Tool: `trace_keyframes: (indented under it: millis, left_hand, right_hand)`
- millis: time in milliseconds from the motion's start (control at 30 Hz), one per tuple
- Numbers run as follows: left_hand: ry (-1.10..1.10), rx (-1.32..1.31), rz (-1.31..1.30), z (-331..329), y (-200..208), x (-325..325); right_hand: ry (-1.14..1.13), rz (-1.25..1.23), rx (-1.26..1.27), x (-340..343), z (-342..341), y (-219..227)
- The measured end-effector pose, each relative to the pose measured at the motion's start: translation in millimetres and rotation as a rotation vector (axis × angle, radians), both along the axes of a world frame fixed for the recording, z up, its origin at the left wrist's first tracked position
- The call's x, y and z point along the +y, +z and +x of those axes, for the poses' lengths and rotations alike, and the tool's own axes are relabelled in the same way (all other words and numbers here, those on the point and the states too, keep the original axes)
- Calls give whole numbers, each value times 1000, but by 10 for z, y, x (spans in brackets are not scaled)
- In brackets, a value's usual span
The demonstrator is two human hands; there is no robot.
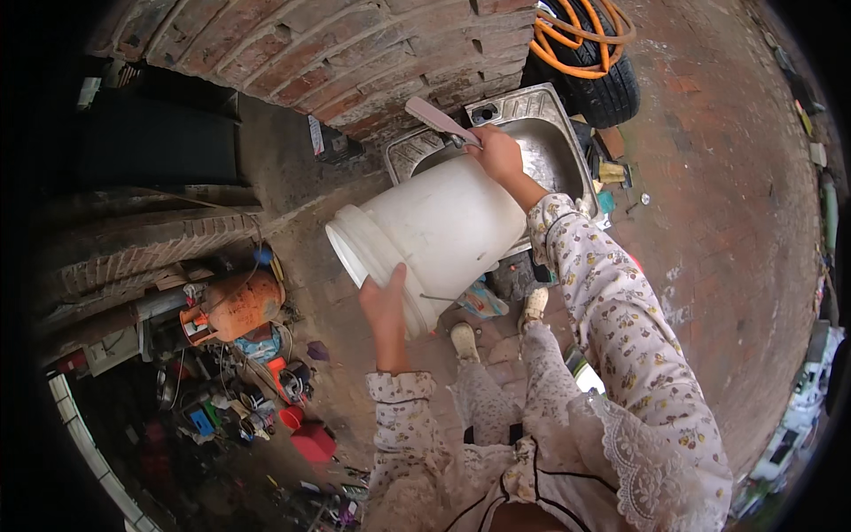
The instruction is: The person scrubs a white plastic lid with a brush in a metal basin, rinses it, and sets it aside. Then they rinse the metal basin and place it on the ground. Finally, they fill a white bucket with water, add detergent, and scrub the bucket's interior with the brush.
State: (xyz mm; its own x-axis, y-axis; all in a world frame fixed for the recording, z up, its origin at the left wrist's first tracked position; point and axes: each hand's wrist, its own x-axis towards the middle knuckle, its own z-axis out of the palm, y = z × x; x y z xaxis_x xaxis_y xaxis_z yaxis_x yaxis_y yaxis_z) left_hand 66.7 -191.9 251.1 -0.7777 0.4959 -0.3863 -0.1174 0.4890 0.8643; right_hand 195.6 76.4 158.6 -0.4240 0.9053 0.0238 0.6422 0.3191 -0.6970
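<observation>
A white plastic bucket point(448, 226) is tipped on its side in front of me, its mouth facing left. My left hand point(385, 310) grips it by the ridged rim, thumb laid along the wall. A thin wire handle hangs at its near side. At the far end of the bucket, my right hand point(498, 152) is closed round one end of a long, flat pink tool point(434, 115), whose kind I cannot make out. That hand's inner side is against or very near the bucket's base. Behind and below the bucket lies a stainless steel sink point(567, 133), partly hidden by it.
A black tyre point(612, 93) with a coiled orange hose point(576, 40) stands beyond the sink, near a brick wall point(355, 53). At left are an orange gas cylinder point(241, 306), a red container point(312, 442) and scattered clutter. Small scraps point(612, 173) lie right of the sink.
</observation>
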Motion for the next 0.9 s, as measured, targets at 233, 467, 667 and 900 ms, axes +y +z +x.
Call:
trace_keyframes:
  millis: [233,467,667,900]
  left_hand:
    - [104,-20,45,513,-38,100]
    - [67,11,16,701,-53,207]
    - [130,10,104,792,39,259]
    - [140,186,22,806,538,228]
  right_hand:
    - [284,-52,-105,471,-190,-501]
    - [476,-8,-181,875,-127,-550]
    - [507,-39,-148,884,-50,-535]
    - [-82,-991,559,296,844,-304]
